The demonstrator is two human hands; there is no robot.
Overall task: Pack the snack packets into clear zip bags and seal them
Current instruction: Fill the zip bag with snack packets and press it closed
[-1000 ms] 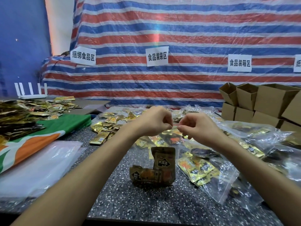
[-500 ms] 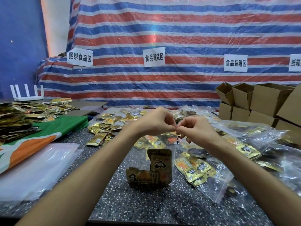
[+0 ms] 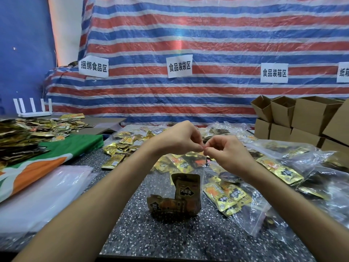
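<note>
Packets (image 3: 186,188) sat in the bottom of a clear bag (image 3: 160,182). One packet stood up and the others lay flat beside it. The bag hung straight down in the middle of the view, and its bottom touched the table (image 3: 170,241).

The left hand (image 3: 179,140) and the right hand (image 3: 228,154) were up at the top of the bag, right next to each other. Their fingertips almost touched. Each hand had its fingers curled in tight, and thumb and finger pinched the top edge of the bag. No gap showed in either pinch. The hands held nothing else. It was too hard to see if the top was zipped shut.

Loose packets (image 3: 120,148) lay on the table behind the left arm. Full bags (image 3: 236,197) lay in a heap to the right of the held bag, just beside it. Boxes (image 3: 302,118) were stacked at the far right. Flat bags (image 3: 43,188) lay in a pile at the left, near a green and orange cloth (image 3: 56,154). A striped tarp (image 3: 207,44) with paper signs (image 3: 179,66) hung at the back.
</note>
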